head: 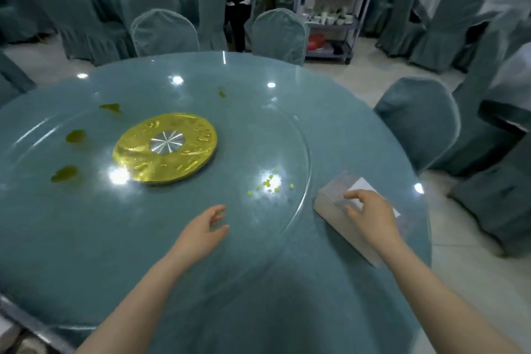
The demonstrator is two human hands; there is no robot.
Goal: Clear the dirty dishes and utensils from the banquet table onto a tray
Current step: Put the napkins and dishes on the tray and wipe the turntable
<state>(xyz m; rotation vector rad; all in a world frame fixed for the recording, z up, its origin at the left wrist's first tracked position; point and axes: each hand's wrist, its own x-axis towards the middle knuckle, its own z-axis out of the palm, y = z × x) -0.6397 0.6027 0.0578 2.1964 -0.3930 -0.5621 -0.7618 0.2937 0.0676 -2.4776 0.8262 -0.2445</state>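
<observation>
Clear box (pixel 356 210) under right hand (pixel 370 210); no legible writing.

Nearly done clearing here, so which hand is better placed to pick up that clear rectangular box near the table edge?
Right hand: its fingers already rest on the clear rectangular box, while the left hand hovers apart.

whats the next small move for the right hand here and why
Probably close the right hand on the clear box and lift it away. The fingers already lie over its top near the table edge, and no dishes show on the glass turntable, only green scraps. The left hand hovers empty.
</observation>
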